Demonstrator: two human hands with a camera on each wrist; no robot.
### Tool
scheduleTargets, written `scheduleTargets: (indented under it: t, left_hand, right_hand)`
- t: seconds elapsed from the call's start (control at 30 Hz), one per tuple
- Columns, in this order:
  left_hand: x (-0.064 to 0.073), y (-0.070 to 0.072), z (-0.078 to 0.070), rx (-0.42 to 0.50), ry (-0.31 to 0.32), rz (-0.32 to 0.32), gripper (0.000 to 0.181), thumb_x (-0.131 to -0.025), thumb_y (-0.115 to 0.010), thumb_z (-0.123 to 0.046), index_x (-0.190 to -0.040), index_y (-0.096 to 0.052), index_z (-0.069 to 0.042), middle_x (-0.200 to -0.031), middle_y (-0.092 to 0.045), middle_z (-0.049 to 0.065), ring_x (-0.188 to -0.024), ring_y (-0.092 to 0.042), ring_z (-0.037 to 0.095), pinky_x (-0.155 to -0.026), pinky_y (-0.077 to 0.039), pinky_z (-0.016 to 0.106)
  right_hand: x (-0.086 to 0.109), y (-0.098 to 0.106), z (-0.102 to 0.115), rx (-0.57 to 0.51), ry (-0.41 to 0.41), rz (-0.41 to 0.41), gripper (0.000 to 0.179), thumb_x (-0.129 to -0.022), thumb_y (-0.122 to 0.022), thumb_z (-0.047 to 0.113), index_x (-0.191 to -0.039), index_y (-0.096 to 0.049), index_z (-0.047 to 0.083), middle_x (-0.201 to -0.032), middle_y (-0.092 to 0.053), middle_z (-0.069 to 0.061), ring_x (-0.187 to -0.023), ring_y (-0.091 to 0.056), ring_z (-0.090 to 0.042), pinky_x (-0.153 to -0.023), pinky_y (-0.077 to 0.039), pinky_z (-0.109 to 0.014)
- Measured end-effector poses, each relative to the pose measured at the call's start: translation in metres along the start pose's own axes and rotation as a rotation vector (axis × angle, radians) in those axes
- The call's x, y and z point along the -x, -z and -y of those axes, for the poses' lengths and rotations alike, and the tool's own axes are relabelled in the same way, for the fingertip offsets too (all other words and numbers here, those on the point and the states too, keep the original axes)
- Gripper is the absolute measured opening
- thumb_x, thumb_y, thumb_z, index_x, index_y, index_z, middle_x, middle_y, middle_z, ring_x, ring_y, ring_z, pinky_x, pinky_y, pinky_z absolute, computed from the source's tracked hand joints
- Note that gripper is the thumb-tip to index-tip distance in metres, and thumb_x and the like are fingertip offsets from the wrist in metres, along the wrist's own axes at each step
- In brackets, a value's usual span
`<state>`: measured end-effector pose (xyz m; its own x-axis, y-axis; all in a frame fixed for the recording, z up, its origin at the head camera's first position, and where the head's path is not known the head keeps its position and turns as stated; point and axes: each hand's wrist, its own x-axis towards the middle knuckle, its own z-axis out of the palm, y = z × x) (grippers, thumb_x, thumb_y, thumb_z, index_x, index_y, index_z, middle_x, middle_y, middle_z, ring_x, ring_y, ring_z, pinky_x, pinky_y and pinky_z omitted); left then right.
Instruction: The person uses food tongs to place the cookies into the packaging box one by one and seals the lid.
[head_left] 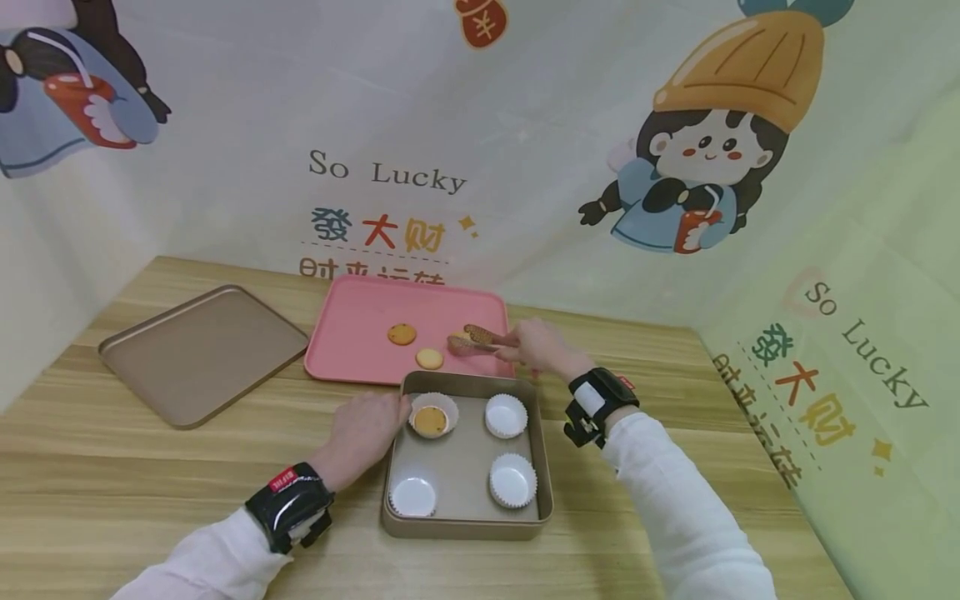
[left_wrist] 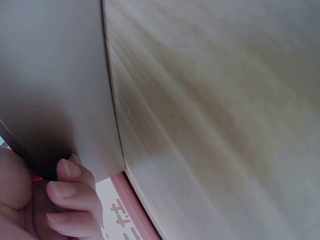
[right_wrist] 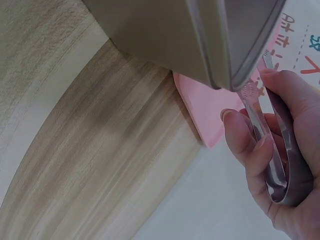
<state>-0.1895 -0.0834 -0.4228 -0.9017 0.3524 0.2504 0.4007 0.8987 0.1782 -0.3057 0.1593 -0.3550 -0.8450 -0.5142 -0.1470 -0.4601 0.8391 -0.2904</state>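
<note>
My left hand grips the rim of a deep square baking pan at its far left corner, with the thumb and fingers on either side of the wall in the left wrist view. My right hand holds metal tongs. Their perforated tips reach over the pink tray, around a round cookie that they partly hide. Two more cookies, one browner and one paler, lie on that tray. In the pan, a paper baking cup at the far left has a cookie in it.
Three other white paper cups, at far right, near right and near left, stand in the pan. A flat brown baking sheet lies left of the pink tray. A printed cloth hangs behind the wooden table.
</note>
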Motion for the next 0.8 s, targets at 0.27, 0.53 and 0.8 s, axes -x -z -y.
scheduleTargets:
  t: [0.27, 0.53, 0.8]
  left_hand:
    - [0.0002, 0.0011, 0.0017, -0.054, -0.023, -0.005, 0.024, -0.093, -0.048, -0.011, -0.069, -0.045, -0.008, -0.053, -0.034, 0.002, -0.045, -0.038, 0.018, -0.034, -0.035, 0.030]
    - [-0.0013, -0.0008, 0.0005, 0.008, 0.032, 0.009, 0.028, -0.094, -0.047, -0.015, -0.067, -0.044, -0.009, -0.052, -0.035, 0.001, -0.046, -0.039, 0.017, -0.035, -0.034, 0.029]
    - [-0.0019, -0.0004, -0.0022, 0.074, 0.094, 0.004, 0.031, -0.094, -0.045, -0.018, -0.065, -0.045, -0.009, -0.052, -0.037, 0.002, -0.046, -0.041, 0.018, -0.035, -0.036, 0.031]
  right_hand:
    - [0.0099, 0.0066, -0.0046, -0.008, -0.007, -0.039, 0.019, -0.087, -0.061, 0.022, -0.093, -0.069, 0.005, -0.081, -0.064, -0.009, -0.044, -0.056, -0.022, -0.046, -0.044, -0.024]
    - [0.0110, 0.0035, -0.0089, 0.023, -0.026, -0.012, 0.021, -0.088, -0.061, 0.025, -0.090, -0.069, 0.005, -0.077, -0.064, -0.006, -0.047, -0.058, -0.024, -0.049, -0.044, -0.024]
    - [0.0062, -0.0014, -0.0034, 0.075, -0.034, 0.031, 0.021, -0.088, -0.060, 0.027, -0.087, -0.068, 0.009, -0.075, -0.064, -0.005, -0.047, -0.058, -0.022, -0.048, -0.042, -0.023]
